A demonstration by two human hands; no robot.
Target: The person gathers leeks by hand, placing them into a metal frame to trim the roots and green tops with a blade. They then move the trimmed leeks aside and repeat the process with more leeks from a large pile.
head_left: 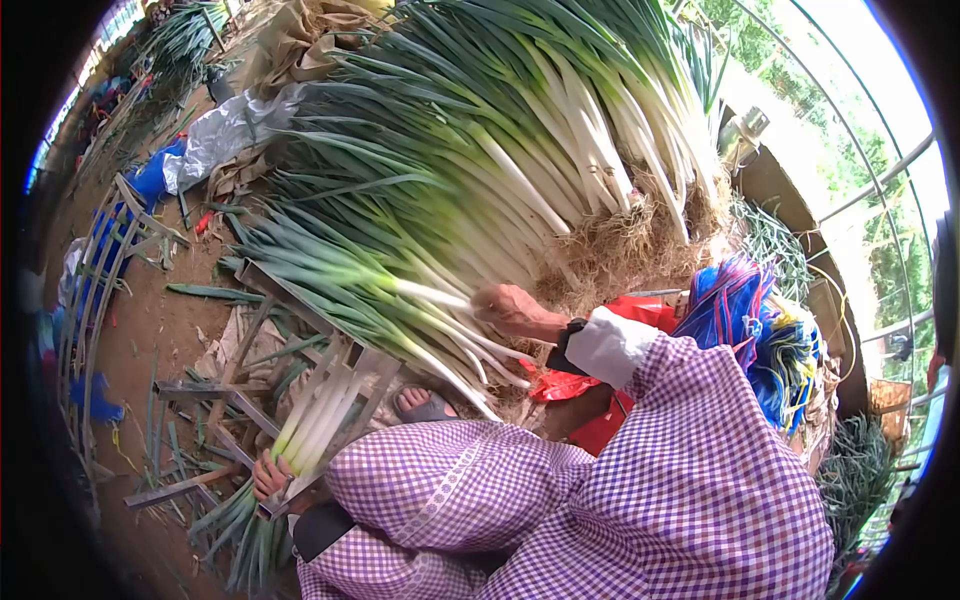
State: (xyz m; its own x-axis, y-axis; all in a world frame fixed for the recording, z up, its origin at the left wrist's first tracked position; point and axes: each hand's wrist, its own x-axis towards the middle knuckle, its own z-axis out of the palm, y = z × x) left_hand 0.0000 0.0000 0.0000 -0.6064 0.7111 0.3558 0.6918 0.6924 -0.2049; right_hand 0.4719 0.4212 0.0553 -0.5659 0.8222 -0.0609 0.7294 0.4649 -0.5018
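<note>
Long green onions with white stalks and dried roots lie in a big heap before me. My right hand is closed at the white end of a green onion over the near side of the heap; the stalk and its leaves are slightly blurred. A smaller bundle of green onions rests in a metal frame at my lower left. My left hand has its fingers wrapped over this bundle, where white turns to green. Part of that hand is hidden by the frame.
Blue, red and yellow strands lie by my right arm, beside red plastic. My sandalled foot is between frame and heap. A curved slatted rack stands left. Loose leaves litter the dirt floor.
</note>
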